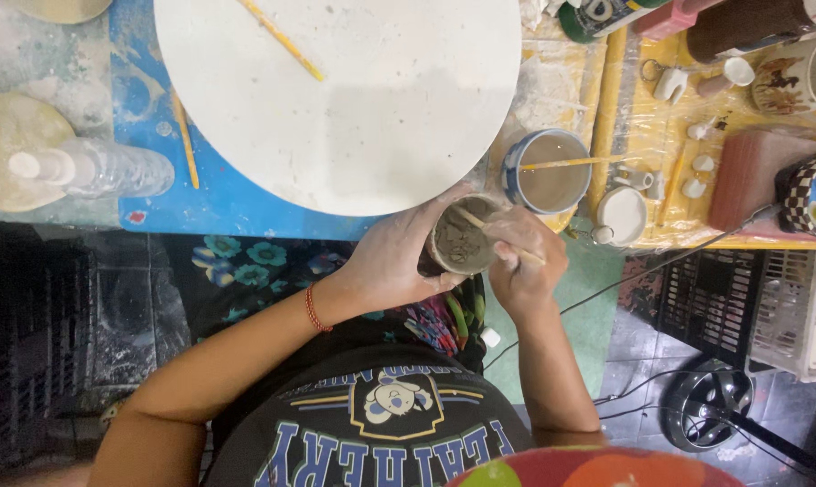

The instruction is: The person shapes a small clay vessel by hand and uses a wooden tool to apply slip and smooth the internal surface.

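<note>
I see my left hand (399,261) with fingers clamped around the small clay cup (460,239), steadying it off the worktop (219,203) while my right hand (527,261), fingers pinched on a brush (494,233), works inside.

Hands working a small clay cup below the near edge of the round white board.

The left hand (394,261) cups the small clay cup (462,239) from its left side; the right hand (525,261) grips a thin wooden stick (498,236) whose tip lies inside the cup. The round white board (336,99) rests on the blue tabletop (219,194), with a yellow stick (282,41) lying on it. A blue-rimmed cup of brown liquid (545,171) stands just beside the board's right edge. A clear plastic bottle (92,169) lies near the tabletop's left edge.
</note>
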